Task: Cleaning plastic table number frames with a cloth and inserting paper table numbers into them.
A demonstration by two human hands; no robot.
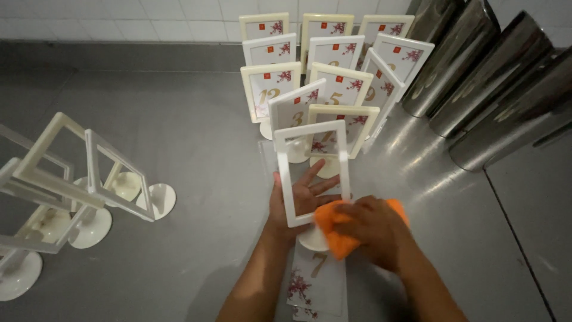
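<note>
An empty white frame (311, 173) on a round foot stands upright at the near middle of the surface (196, 137). The left hand (301, 197) is spread flat and wide behind the open window, bracing it. The right hand (372, 229) is closed around an orange cloth (333, 229), pressed against the frame's lower right corner. Judged from this, the wiping step is in hand; the next stroke calls for a steady brace and light pressure so the frame does not tip. A numbered card (319, 277) lies flat just below the foot. Behind stand rows of filled frames (298, 77); empty frames (77, 179) cluster at left. The surface is grey steel, against white wall tile (119, 18), with steel canisters (476, 65) lying at right.
</note>
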